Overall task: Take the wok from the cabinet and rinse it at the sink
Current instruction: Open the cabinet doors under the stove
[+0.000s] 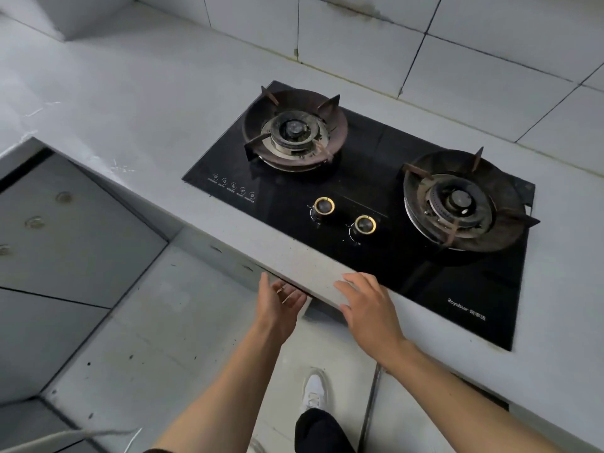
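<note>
Near the bottom centre of the frame both hands reach toward the front edge of the countertop point(304, 273), just below the black gas stove point(376, 204). The left hand point(281, 302) sits under the overhang, palm turned inward, fingers straight and loosely together, holding nothing. The right hand point(366, 305) rests flat on top of the edge, fingers slightly spread and relaxed.

The wok is not in view; judging from the task, it probably sits in the cabinet below the counter, which the overhang hides.

The step in hand looks like opening that cabinet. To do it well, the left hand should find the door's edge or handle under the lip and pull it fully open while the right hand steadies the body on the counter. Crouching would let the person see the wok before reaching in.
</note>
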Demonstrator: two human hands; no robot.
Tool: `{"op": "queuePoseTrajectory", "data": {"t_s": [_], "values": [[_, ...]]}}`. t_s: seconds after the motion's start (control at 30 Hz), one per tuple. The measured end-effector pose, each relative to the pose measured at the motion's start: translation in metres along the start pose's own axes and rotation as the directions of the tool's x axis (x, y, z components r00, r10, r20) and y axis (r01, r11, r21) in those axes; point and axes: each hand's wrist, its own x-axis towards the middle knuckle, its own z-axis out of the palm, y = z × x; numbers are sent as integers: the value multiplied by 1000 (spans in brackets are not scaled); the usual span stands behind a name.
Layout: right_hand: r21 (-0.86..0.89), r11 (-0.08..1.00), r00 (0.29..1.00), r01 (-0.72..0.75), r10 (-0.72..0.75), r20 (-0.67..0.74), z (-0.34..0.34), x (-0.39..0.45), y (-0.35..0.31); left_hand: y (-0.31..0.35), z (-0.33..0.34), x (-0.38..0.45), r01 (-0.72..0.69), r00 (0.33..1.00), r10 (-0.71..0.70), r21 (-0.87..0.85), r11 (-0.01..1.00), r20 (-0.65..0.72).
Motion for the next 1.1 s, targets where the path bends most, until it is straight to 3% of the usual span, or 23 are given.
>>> {"op": "queuePoseTrajectory", "data": {"t_s": [0.13, 0.23, 0.37, 0.53, 0.7, 0.77, 0.83, 0.97, 1.1], "values": [[-21, 1000, 1000, -2, 2, 7, 2, -1, -3, -2, -19, -8, -51, 998, 57, 190, 981, -23], [-48, 999, 1000, -22, 23, 8, 5, -6, -14, -6, -46, -14, -119, 985, 161, 431, 895, -62], [-64, 998, 999, -24, 25, 20, 11, -17, -43, -8, -84, -31, -203, 931, 353, 672, 712, -93], [-37, 999, 1000, 12, -11, 25, 21, -27, -82, -3, -132, -46, -250, 830, 558, 882, 400, -18], [-38, 999, 997, 27, -24, 72, 36, -32, -117, 4, -180, -55, -375, 693, 675, 926, 40, 252], [-41, 998, 995, 45, -41, 87, 42, -32, -133, 12, -198, -59, -360, 635, 673, 916, -179, 380], [-36, 998, 995, 46, -42, 94, 45, -33, -141, 18, -207, -63, -315, 624, 622, 881, -354, 473], [-32, 998, 992, 62, -58, 111, 50, -31, -161, 41, -229, -77, -234, 633, 582, 842, -485, 511], [-27, 997, 990, 76, -72, 124, 52, -26, -176, 67, -252, -80, -127, 663, 569, 822, -555, 487]]}}
